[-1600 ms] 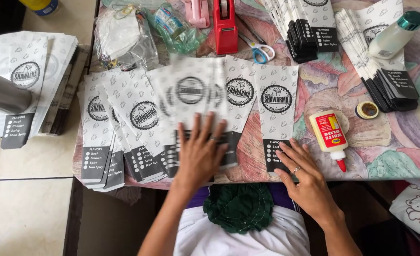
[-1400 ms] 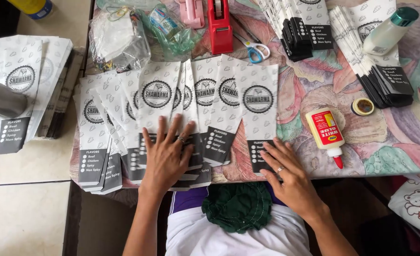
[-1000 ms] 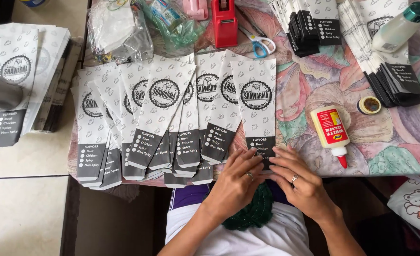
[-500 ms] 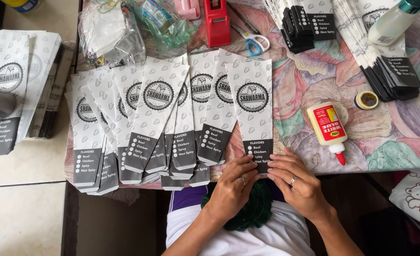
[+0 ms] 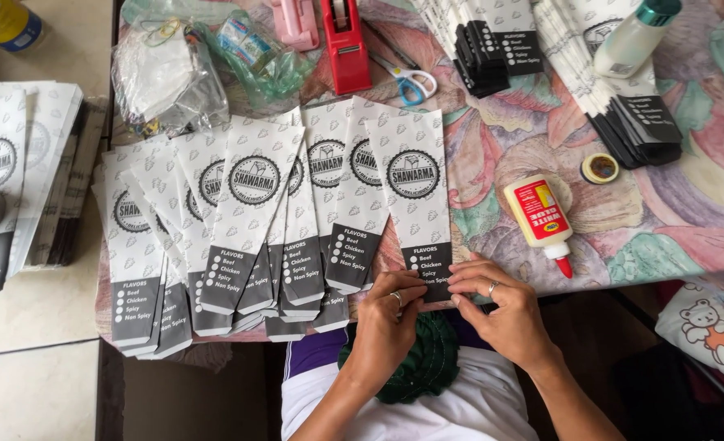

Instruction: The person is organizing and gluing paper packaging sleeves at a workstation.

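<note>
A fan of several long white paper bags (image 5: 247, 188) with round black logos and black bottom ends lies on the flowered tablecloth (image 5: 664, 212). The rightmost paper bag (image 5: 411, 175) reaches the near table edge. My left hand (image 5: 390, 314) and my right hand (image 5: 501, 314) meet at its black bottom end. The fingertips of both hands pinch that end at the table edge. Each hand wears a ring. A white glue bottle (image 5: 541, 214) with a red tip lies just right of my right hand.
A small tape roll (image 5: 599, 168), scissors (image 5: 411, 82), a red tape dispenser (image 5: 345, 41) and crumpled plastic bags (image 5: 166, 77) lie further back. Two stacks of folded bags (image 5: 492, 41) (image 5: 623, 114) sit at the back right beside a white bottle (image 5: 635, 37). More bags (image 5: 19, 163) lie on the left.
My left hand left the spread fan, where it lay flat, and came to the bottom end of the rightmost bag beside my right hand. The fan has shifted slightly left.
</note>
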